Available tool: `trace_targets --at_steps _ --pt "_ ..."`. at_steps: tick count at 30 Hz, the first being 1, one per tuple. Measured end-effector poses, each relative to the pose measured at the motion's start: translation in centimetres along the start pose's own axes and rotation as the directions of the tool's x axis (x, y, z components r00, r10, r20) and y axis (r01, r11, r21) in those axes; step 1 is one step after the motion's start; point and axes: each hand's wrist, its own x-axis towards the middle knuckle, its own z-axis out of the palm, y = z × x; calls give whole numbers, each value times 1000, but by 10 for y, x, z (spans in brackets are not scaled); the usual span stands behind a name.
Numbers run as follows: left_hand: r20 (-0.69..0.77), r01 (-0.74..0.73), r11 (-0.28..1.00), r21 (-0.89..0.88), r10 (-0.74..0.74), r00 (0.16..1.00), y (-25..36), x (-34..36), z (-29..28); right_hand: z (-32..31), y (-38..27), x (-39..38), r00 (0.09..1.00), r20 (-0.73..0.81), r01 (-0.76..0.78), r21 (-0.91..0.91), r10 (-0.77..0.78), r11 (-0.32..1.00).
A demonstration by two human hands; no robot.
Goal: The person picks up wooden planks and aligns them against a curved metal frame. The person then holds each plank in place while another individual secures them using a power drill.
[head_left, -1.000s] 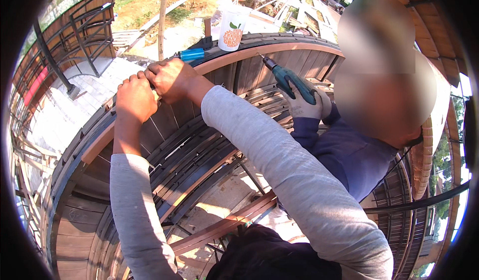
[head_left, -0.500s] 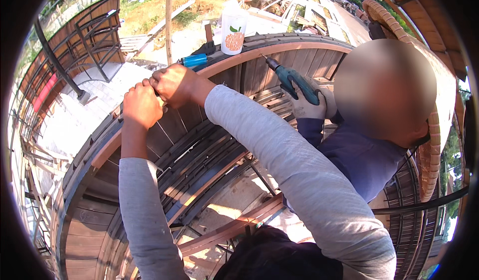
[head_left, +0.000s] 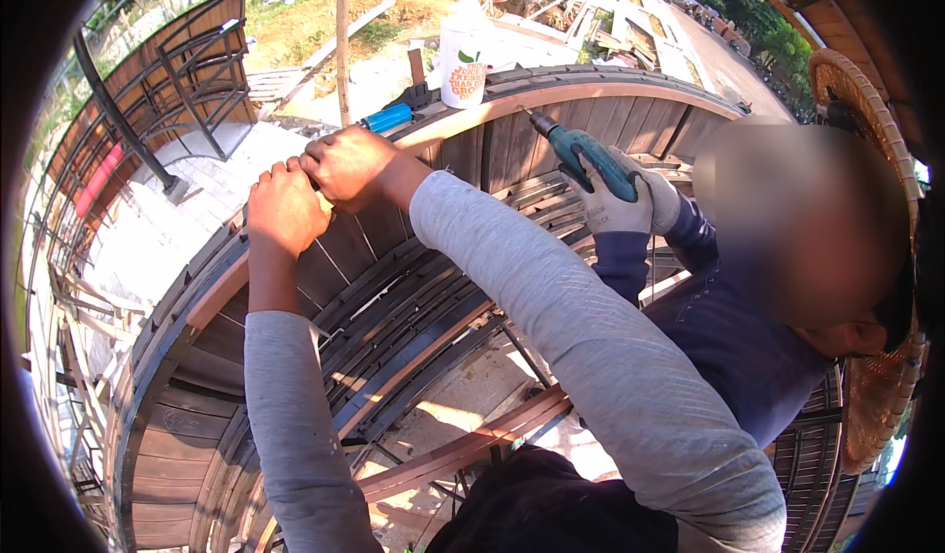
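Note:
My left hand (head_left: 288, 208) and my right hand (head_left: 349, 167) are closed side by side over a reddish curved wooden strip (head_left: 219, 295) along the rim of a slatted structure. Just beyond my right hand lies a blue cylindrical object (head_left: 387, 118), and farther right stands a white printed cup (head_left: 463, 80). A co-worker (head_left: 719, 346) on the right grips a teal drill (head_left: 586, 159) in two gloved hands (head_left: 620, 208), its bit at or very near the strip. What lies under my fingers is mostly hidden.
Curved metal and wood slats (head_left: 384, 307) descend below the rim. A similar curved frame (head_left: 187, 51) with a red roll (head_left: 98, 179) stands at upper left, beside pale paving (head_left: 192, 233). Behind are a wooden pole (head_left: 343, 41) and scrap timber. The co-worker's woven hat (head_left: 871, 425) fills the right edge.
The co-worker's head and hat have shifted right and down. The view has shifted slightly, so the rim sits a little farther right. My hands keep their grip and the drill stays at the strip.

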Motion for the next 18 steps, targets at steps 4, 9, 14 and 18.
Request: trace_targets --at_steps 4,9,14,18 --pt "12 12 1000 14 -12 1000 -2 0 -1 -1 -1 1 1000 14 -6 -24 7 1000" --pt "62 1 1000 -25 1 998 12 5 -3 1 -4 -8 987 120 -104 -44 108 994" --pt "52 34 999 -31 -32 998 -17 -9 -4 -68 -39 28 901 398 -203 37 172 978" --pt "24 -16 996 -84 18 1000 -21 1 4 -123 -30 28 895 267 -424 256 358 869"
